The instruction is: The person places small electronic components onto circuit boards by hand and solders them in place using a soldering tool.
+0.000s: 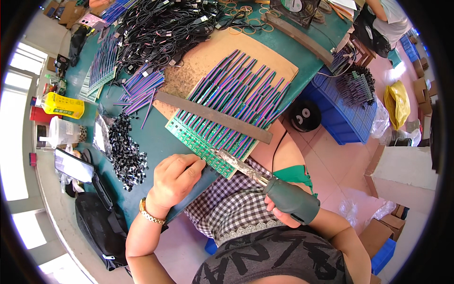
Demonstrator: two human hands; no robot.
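Grey shirt (269,260) is nearest; right hand (283,218) holds soldering iron (294,201); left hand's (174,179) grip I cannot tell; green table (158,138), pink floor (328,175).

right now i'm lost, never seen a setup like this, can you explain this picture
No robot here, just a person's two bare hands, seen from above by a wide camera on their head. The right hand wraps its grip around a soldering iron, its tip over green circuit boards. The left hand is at the boards' near edge; anything it pinches is hidden. A flat bar lies across the boards' coloured wires. Black cables and small black parts also lie on the table.
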